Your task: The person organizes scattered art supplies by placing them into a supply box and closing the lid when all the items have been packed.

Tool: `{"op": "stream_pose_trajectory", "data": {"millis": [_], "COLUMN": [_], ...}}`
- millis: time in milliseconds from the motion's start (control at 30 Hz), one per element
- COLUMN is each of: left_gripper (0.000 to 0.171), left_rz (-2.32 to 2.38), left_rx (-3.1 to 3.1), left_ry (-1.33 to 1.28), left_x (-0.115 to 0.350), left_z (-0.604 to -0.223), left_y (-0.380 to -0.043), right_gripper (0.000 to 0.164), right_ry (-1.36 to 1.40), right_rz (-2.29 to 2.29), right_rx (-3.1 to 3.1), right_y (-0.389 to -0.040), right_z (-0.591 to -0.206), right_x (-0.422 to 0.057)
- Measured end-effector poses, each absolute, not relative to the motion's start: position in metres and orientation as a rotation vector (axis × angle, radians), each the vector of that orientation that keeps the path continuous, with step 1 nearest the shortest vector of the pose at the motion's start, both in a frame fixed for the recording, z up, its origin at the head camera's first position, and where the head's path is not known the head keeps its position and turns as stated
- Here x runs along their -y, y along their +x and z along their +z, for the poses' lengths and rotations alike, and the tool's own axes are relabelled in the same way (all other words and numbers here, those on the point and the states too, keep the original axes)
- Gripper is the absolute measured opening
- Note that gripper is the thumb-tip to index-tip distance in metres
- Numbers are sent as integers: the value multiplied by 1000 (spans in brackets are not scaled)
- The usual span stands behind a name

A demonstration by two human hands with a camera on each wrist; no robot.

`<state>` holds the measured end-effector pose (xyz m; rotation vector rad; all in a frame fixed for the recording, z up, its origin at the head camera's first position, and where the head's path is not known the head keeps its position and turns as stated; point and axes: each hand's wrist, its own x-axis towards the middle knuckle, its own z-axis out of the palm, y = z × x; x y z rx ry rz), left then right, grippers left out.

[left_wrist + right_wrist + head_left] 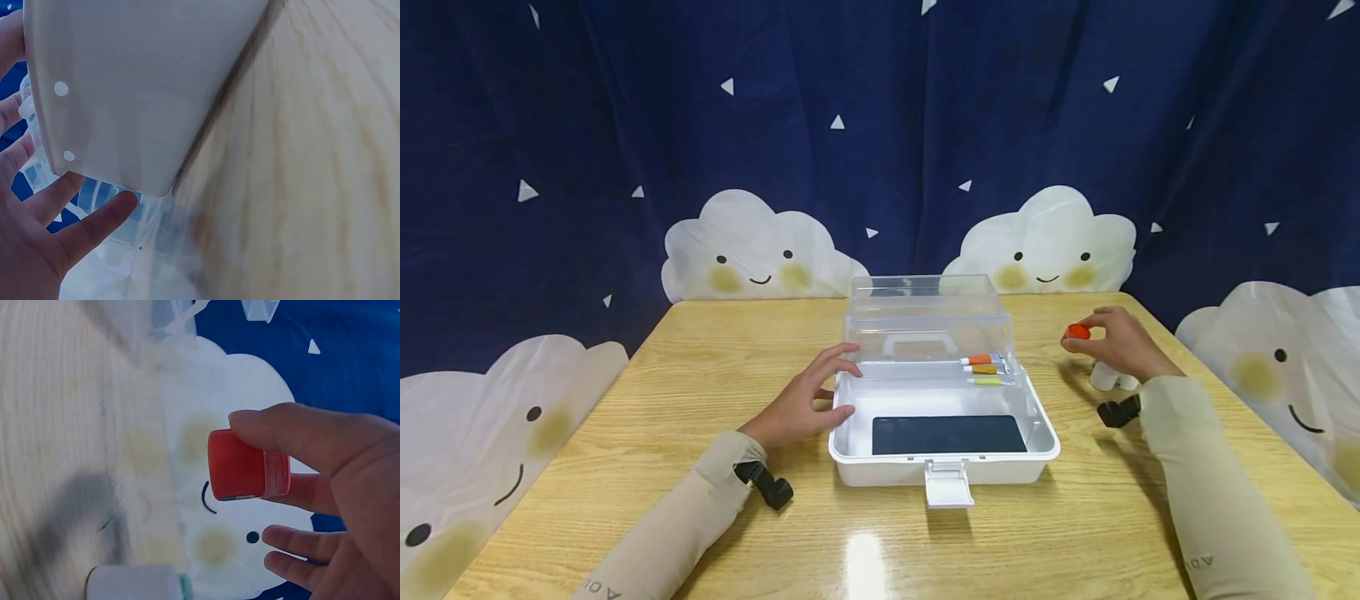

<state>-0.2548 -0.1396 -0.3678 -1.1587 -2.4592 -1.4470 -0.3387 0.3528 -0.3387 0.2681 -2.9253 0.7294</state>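
While the left hand (808, 404), its grip apart, touches the left side of the open white box (880, 472) with three tubes (980, 369) inside, a red jar (1078, 332) is above the worktop (737, 354), clamped in the grip of the right hand (1126, 343).

Box (880, 473) on table (752, 342), lid (928, 297) at its rear; tubes (980, 370) inside, right rear; flat panel (948, 435) inside, toward front. Left of box: left hand (805, 404). Right of box: right hand (1126, 343) with jar (1077, 332), bottle (1103, 377); behind box, curtain (887, 100).
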Motion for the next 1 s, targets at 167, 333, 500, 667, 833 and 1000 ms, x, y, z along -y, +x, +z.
{"op": "stream_pose_trajectory", "data": {"millis": [167, 333, 500, 667, 833, 1000], "left_gripper": [39, 39, 39, 39, 39, 39], "left_rz": [-1448, -1445, -1446, -1447, -1446, -1445], "left_rx": [2464, 2467, 2470, 2460, 2467, 2471], "left_ry": [-1144, -1140, -1135, -1147, -1145, -1142], "left_x": [139, 139, 139, 139, 139, 139], "left_z": [-367, -366, -366, -366, -366, -365], "left_y": [-254, -253, -253, -254, -254, -253], "right_gripper": [57, 58, 63, 65, 65, 68], "right_ry": [288, 297, 272, 237, 231, 222], "right_rz": [733, 759, 788, 801, 808, 807], "right_rx": [2876, 2861, 2855, 2851, 2838, 2841], "right_y": [-336, -335, -332, -329, -327, -325], "right_z": [-332, -325, -320, -315, -312, -308], "right_x": [-346, -340, -334, -328, -326, -323]}}
